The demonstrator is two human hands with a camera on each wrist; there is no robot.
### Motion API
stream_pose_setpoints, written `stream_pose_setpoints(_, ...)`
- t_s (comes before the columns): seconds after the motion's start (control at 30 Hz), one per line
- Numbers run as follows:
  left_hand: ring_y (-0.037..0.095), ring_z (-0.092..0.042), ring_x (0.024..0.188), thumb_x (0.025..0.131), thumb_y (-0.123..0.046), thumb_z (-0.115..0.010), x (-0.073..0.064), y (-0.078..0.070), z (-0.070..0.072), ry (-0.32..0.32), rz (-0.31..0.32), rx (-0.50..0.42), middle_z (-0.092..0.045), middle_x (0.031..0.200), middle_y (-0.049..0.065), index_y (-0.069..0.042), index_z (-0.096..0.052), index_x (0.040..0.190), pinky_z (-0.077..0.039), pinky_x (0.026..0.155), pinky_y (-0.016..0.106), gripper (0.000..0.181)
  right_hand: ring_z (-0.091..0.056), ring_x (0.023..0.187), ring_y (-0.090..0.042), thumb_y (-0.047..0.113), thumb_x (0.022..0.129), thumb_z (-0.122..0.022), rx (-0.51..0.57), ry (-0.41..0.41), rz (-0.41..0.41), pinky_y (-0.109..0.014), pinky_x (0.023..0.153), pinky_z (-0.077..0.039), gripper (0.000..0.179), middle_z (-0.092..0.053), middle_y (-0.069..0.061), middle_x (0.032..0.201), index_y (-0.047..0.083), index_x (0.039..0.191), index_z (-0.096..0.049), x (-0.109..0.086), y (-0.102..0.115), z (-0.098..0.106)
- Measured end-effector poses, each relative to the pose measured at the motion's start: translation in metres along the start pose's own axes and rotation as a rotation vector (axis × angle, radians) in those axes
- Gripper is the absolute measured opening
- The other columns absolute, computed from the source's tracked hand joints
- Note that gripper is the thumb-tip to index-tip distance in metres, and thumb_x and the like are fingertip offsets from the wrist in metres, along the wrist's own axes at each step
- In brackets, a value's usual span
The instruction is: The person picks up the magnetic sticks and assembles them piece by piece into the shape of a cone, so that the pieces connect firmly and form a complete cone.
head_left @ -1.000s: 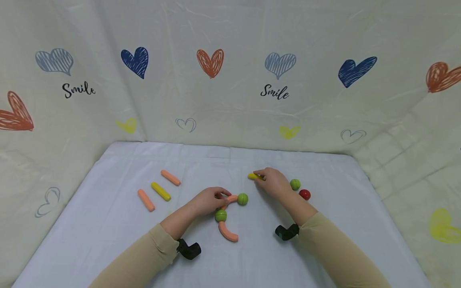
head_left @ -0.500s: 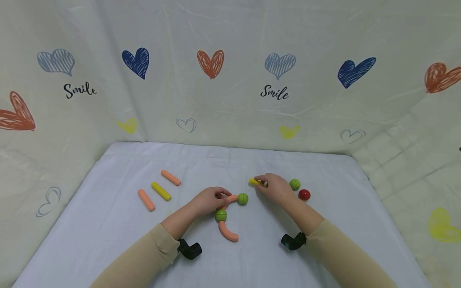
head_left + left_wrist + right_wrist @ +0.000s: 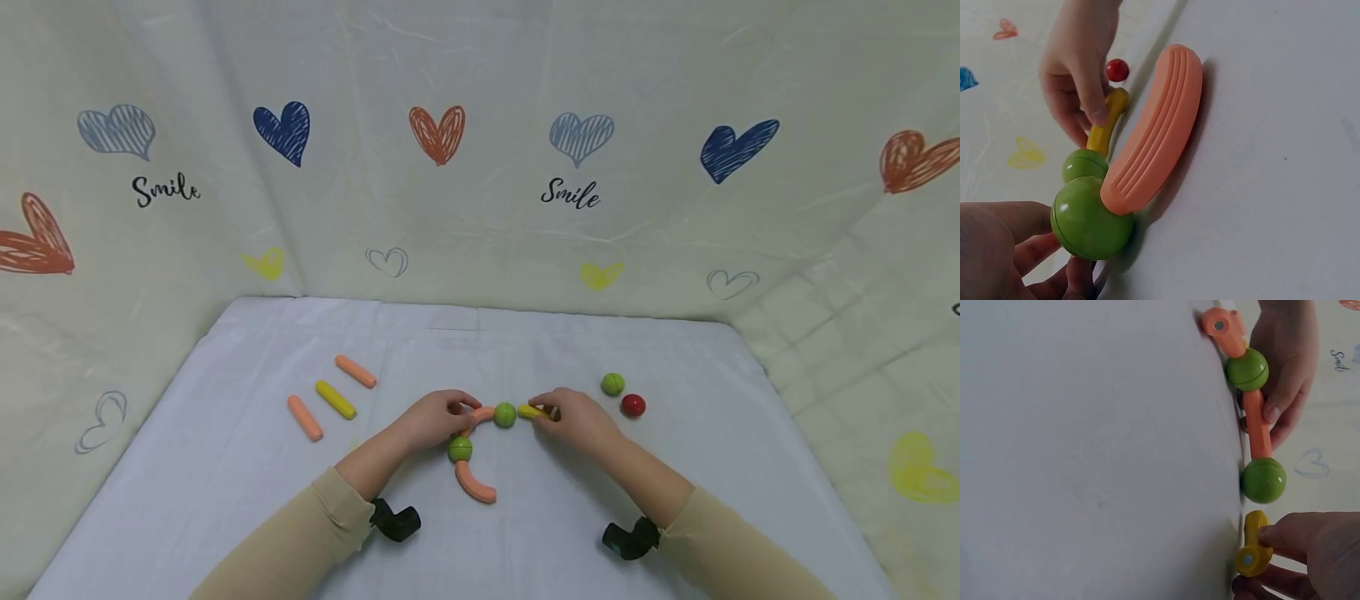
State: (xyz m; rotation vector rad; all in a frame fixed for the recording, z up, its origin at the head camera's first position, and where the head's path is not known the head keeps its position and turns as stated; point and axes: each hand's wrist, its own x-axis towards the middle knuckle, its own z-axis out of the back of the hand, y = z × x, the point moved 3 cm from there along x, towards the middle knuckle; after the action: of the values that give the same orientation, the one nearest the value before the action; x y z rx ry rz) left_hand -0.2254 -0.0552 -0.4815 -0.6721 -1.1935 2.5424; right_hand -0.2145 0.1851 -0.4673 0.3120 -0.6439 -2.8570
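My left hand (image 3: pixel 438 417) pinches a curved orange stick (image 3: pixel 1257 425), which joins two green balls. One green ball (image 3: pixel 460 448) also joins a second curved orange stick (image 3: pixel 474 485) that lies nearer to me. At the chain's right end is the other green ball (image 3: pixel 506 415). Between thumb and fingers my right hand (image 3: pixel 583 419) holds a yellow stick (image 3: pixel 1249 555), one end pointing at that ball with a small gap between. A round grey spot shows on the stick's end in the right wrist view. My fingers partly hide both held sticks.
To the left on the white tabletop (image 3: pixel 525 550) lie an orange stick (image 3: pixel 356 371), a yellow stick (image 3: pixel 335 400) and another orange stick (image 3: pixel 304 417). A loose green ball (image 3: pixel 612 384) and a red ball (image 3: pixel 633 406) sit to the right. A heart-patterned curtain (image 3: pixel 502 242) stands behind.
My right hand has come nearer to me with the yellow stick, down level with the chain's right-hand green ball. The left hand and the joined pieces have stayed put.
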Motion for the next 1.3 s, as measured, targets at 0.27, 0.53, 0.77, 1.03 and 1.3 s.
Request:
stream_pose_setpoints(0.27,0.017,-0.057,0.089,0.096,-0.031,-0.066,0.000,0.000,-0.001,-0.005,0.003,0.000,-0.064,0.105,0.001,-0.021,-0.069,0.120,-0.049,0.077,0.035,0.026,-0.055,0.079,-0.014,0.016,0.090,-0.074,0.031,-0.009,-0.015,-0.030,0.071,-0.049,0.029,-0.064,0.004,0.090,0.017,0.118,-0.073,-0.011,0.001,-0.005)
stream_pose_setpoints(0.53,0.017,-0.057,0.090,0.096,-0.031,-0.066,0.001,0.001,-0.001,-0.004,-0.004,-0.009,-0.064,0.104,0.001,-0.022,-0.069,0.120,-0.048,0.077,0.035,0.025,-0.055,0.079,-0.014,0.017,0.090,-0.074,0.077,-0.008,-0.048,-0.030,0.070,-0.050,0.030,-0.064,0.004,0.090,0.017,0.120,-0.072,-0.014,0.003,-0.007)
stream_pose_setpoints(0.77,0.016,-0.057,0.090,0.096,-0.030,-0.065,0.000,0.002,-0.001,-0.002,-0.010,-0.002,-0.064,0.104,0.000,-0.022,-0.069,0.119,-0.048,0.077,0.035,0.025,-0.055,0.080,-0.014,0.018,0.090,-0.074,0.061,-0.009,-0.045,-0.029,0.069,-0.050,0.029,-0.064,0.005,0.092,0.017,0.119,-0.072,-0.012,0.005,-0.008)
stream_pose_setpoints(1.03,0.015,-0.058,0.084,0.096,-0.030,-0.066,0.001,0.004,-0.001,-0.015,-0.003,0.010,-0.064,0.101,0.000,-0.022,-0.068,0.120,-0.048,0.074,0.033,0.025,-0.055,0.079,-0.014,0.018,0.090,-0.075,0.067,0.002,-0.044,-0.028,0.067,-0.050,0.028,-0.064,0.004,0.094,0.017,0.117,-0.072,-0.010,0.011,-0.011)
stream_pose_setpoints(1.3,0.016,-0.057,0.084,0.096,-0.030,-0.066,0.001,0.003,-0.001,-0.012,0.003,0.011,-0.064,0.101,0.000,-0.022,-0.068,0.120,-0.048,0.074,0.033,0.026,-0.054,0.079,-0.014,0.019,0.090,-0.075,0.068,0.006,-0.048,-0.027,0.065,-0.049,0.029,-0.063,0.004,0.092,0.016,0.118,-0.071,-0.011,0.012,-0.011)
